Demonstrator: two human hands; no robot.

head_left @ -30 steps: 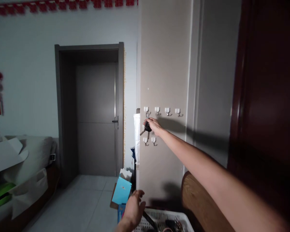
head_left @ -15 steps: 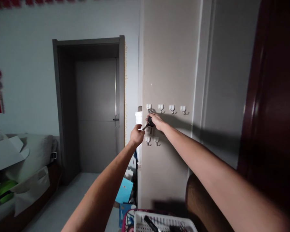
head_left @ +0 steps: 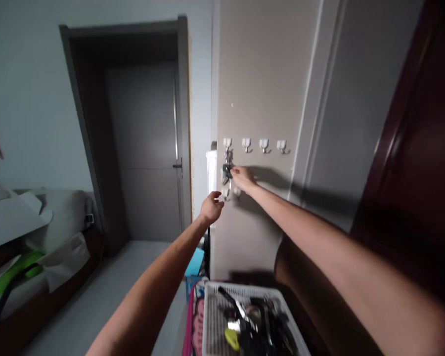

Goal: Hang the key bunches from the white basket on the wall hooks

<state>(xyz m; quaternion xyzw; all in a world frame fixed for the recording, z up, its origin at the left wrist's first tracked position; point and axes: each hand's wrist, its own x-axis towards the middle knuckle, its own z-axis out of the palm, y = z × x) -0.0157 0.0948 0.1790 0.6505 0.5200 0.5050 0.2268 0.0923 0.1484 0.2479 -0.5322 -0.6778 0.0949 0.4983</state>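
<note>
A bunch of keys [head_left: 227, 171] with a black fob hangs by a metal ring and clip from the leftmost white hook [head_left: 227, 143] of the upper row. My right hand [head_left: 244, 178] is at the fob from the right, its fingertips closed against the fob's edge. Lower and to the left, my left hand [head_left: 212, 207] is held with thumb and fingers apart, nothing between them. It is close to a lower hook [head_left: 226, 194], just left of it. A second lower hook is partly hidden in shadow beneath my right hand.
More white hooks [head_left: 264, 145] continue rightward along the beige panel [head_left: 259, 74]. Below stands a white plastic basket [head_left: 207, 316] full of keys and small items, on a pink-edged patterned thing. A grey door [head_left: 141, 148] and a sofa [head_left: 65, 212] are at the left.
My left hand has let go of the dark key it held and sits apart from the bunch. The keys now hang down from the hook. The view has tilted down, showing more of the basket.
</note>
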